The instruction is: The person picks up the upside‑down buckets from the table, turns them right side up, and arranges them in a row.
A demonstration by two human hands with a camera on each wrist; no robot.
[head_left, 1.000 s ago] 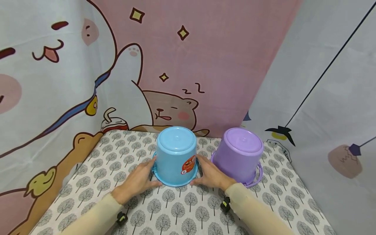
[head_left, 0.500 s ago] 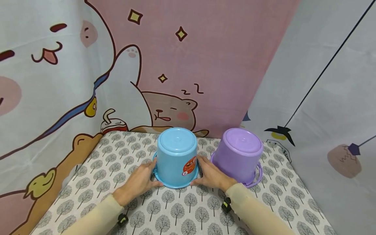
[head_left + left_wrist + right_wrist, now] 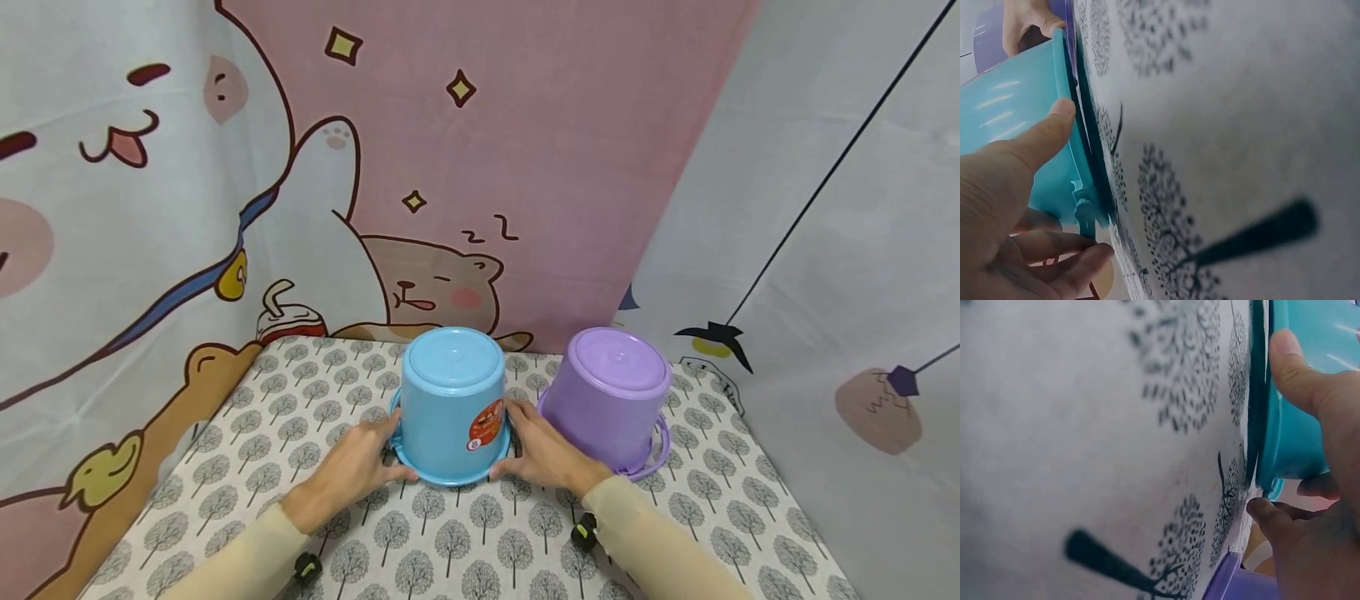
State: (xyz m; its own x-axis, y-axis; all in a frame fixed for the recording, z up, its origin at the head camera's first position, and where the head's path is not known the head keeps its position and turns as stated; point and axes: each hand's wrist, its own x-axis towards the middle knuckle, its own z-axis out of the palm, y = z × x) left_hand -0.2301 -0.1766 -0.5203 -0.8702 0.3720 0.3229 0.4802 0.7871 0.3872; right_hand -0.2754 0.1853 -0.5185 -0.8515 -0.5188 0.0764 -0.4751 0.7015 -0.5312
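A light blue plastic bucket point(image 3: 442, 425) stands upside down in the middle of the head view, its base up and a red-orange label on its side. My left hand point(image 3: 356, 462) grips it from the left. In the left wrist view the thumb lies on the bucket's rim point(image 3: 1063, 75), while the other fingers reach round beside the handle joint point(image 3: 1085, 215). From the right, my right hand point(image 3: 543, 446) grips the same bucket. Its thumb point(image 3: 1288, 359) presses on the rim in the right wrist view, and its fingers go round the side. The rim sits close over the cloth.
An upturned purple bucket point(image 3: 611, 412) stands just right of my right hand, its handle point(image 3: 662, 450) at the lower right. A tree-print cloth point(image 3: 420, 542) covers the table. Cartoon-printed curtains point(image 3: 570, 167) hang behind and at both sides.
The blue bucket has shifted slightly toward me and to the right, with both hands keeping their grip. The purple bucket has stayed in place.
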